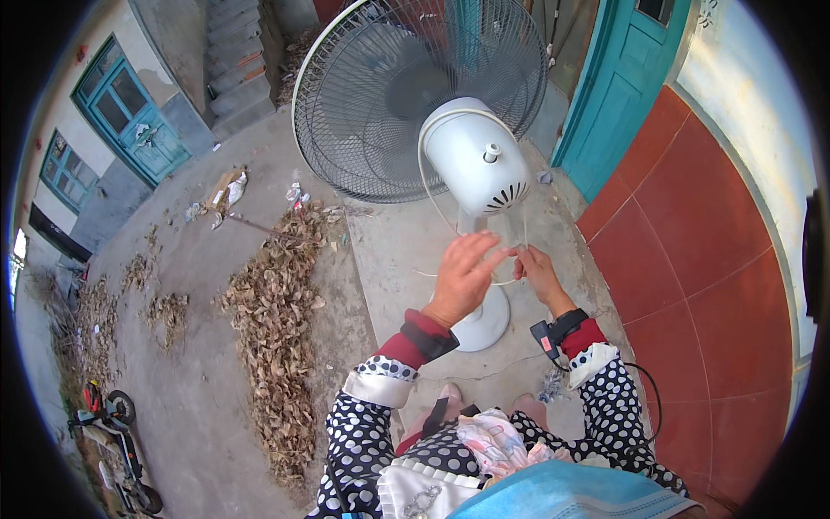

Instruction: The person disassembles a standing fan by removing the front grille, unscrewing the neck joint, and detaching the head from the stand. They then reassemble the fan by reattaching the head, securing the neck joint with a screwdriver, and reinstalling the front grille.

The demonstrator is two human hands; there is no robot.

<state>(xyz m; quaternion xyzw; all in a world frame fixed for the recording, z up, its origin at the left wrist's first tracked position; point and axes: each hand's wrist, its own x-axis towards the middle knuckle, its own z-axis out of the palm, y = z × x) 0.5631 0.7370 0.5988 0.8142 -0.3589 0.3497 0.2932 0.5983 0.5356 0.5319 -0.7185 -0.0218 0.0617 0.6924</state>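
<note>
A standing electric fan stands upright in front of me, its wire grille facing away and its white motor housing towards me. A pale power cord loops over the housing and hangs down both sides. My right hand pinches the cord between thumb and fingers, just below the housing. Beside it, my left hand is raised near the fan's post with its fingers apart; it partly covers the post. The round white base rests on the concrete, and a loose length of cord shows behind my left hand.
A long heap of dry leaves lies to the left, with a torn cardboard piece beyond it. A red tiled wall and a teal door stand close on the right. Concrete stairs rise behind; a two-wheeler is at lower left.
</note>
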